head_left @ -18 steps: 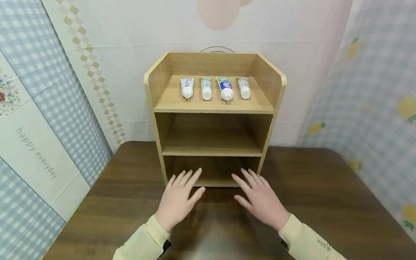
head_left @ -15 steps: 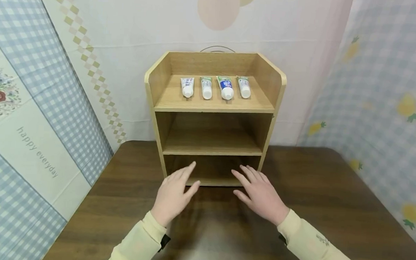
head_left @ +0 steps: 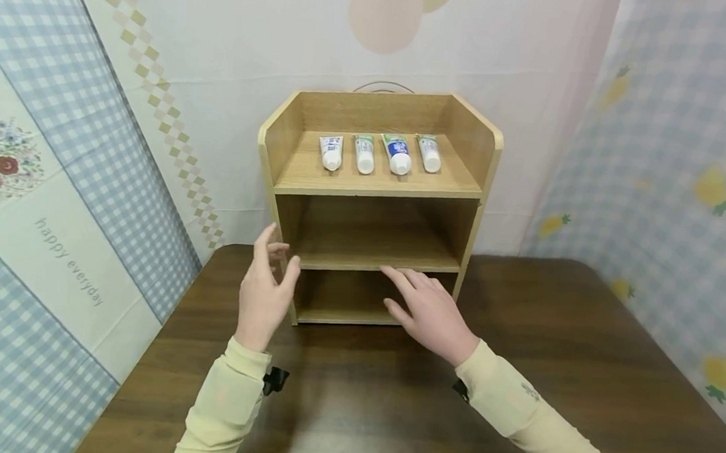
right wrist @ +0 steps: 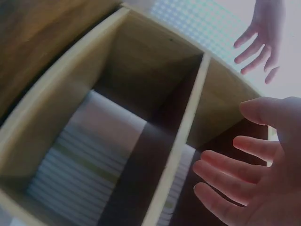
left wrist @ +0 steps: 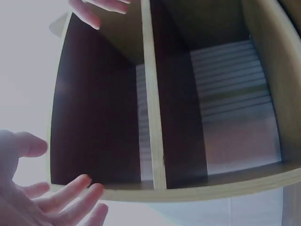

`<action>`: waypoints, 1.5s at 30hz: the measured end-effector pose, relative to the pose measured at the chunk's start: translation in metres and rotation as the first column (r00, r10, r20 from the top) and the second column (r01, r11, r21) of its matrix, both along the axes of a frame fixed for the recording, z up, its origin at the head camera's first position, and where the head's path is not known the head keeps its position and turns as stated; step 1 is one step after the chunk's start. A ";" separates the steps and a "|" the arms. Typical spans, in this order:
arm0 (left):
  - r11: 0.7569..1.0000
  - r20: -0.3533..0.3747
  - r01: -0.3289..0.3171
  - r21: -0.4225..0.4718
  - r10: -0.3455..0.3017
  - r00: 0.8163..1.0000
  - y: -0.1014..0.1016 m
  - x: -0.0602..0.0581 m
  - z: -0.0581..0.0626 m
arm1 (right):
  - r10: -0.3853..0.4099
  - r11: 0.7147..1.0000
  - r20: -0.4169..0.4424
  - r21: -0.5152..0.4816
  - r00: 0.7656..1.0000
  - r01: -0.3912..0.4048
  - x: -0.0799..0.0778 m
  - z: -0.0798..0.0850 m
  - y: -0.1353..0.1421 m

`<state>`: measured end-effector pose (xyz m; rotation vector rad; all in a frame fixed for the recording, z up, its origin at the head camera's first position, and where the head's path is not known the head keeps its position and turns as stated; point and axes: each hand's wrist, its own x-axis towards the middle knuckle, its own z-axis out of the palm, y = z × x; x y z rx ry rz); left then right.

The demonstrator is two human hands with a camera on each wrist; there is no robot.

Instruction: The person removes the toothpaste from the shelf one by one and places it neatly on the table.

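A small wooden shelf unit [head_left: 377, 192] stands on the dark table. Several white squeeze tubes lie in a row on its top, among them a tube with a blue label [head_left: 397, 148] and a smaller one at the left end [head_left: 331, 152]. My left hand [head_left: 260, 300] is raised beside the shelf's left front edge, thumb and fingers apart, holding nothing. In front of the lower compartment hovers my right hand [head_left: 434, 314], fingers extended and holding nothing. Both wrist views show the bare hands before the shelf's compartments, with the left hand's fingers [left wrist: 70, 197] near a side panel.
The dark wooden table [head_left: 553, 359] extends around the shelf. Patterned cloth hangs behind it, with blue-checked cloth [head_left: 41, 134] at the left and pineapple-print cloth [head_left: 668, 167] at the right.
My left hand has risen and moved left from before the lower compartment to the shelf's left edge. My right hand has shifted slightly up and left. The tubes lie as before.
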<state>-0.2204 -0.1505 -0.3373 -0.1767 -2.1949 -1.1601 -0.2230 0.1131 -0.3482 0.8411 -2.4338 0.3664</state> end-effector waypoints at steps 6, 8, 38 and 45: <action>0.995 -0.060 0.021 0.095 -0.016 0.998 -0.001 -0.013 0.005 | 0.053 0.997 -0.041 -0.048 0.998 -0.055 -0.006 0.020 -0.016; 0.994 -0.069 0.030 0.101 -0.023 0.997 0.001 -0.016 0.006 | 0.068 0.995 -0.052 -0.065 0.996 -0.072 -0.008 0.027 -0.021; 0.929 -0.273 0.132 0.345 -0.036 0.961 0.015 -0.067 0.107 | 0.128 0.981 -0.194 -0.117 0.973 -0.152 -0.039 0.095 -0.076; 0.957 -0.317 0.083 0.278 0.010 0.948 0.003 -0.098 0.091 | 0.111 0.985 -0.248 -0.104 0.962 -0.141 -0.047 0.104 -0.083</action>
